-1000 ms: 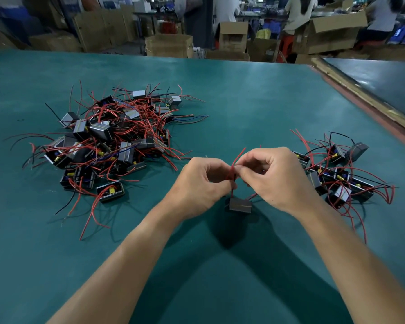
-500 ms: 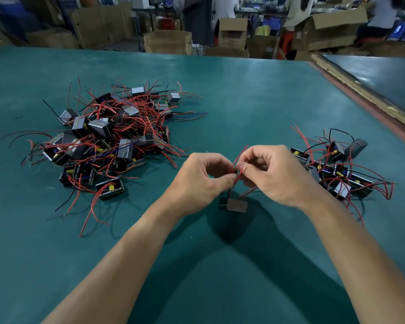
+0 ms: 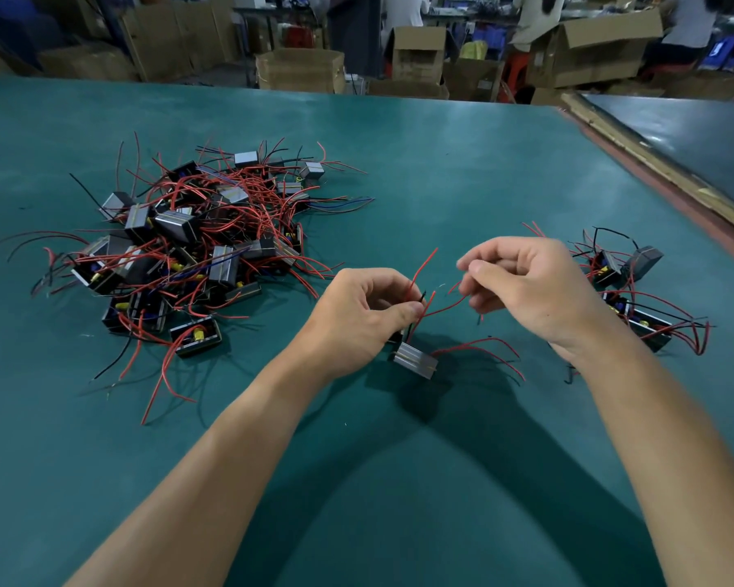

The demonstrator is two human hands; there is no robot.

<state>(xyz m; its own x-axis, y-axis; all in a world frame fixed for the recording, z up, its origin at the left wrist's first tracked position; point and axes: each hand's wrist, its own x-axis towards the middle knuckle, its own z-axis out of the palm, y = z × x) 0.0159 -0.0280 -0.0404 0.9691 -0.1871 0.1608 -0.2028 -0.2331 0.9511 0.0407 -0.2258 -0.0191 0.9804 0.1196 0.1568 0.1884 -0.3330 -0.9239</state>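
With the left hand (image 3: 365, 315) pinching the red wires (image 3: 421, 269) just above the small box (image 3: 414, 358) between the wrists, the right hand (image 3: 526, 290) — curled, holding what I cannot tell — should tease one wire aside gently.

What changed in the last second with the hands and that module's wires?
The right hand pulled away to the right, opening a gap from the left hand; earlier both pinched the red wires together. Whether it still holds a wire is unclear. The left hand keeps pinching the wires above the module. The large pile and small pile lie unchanged.
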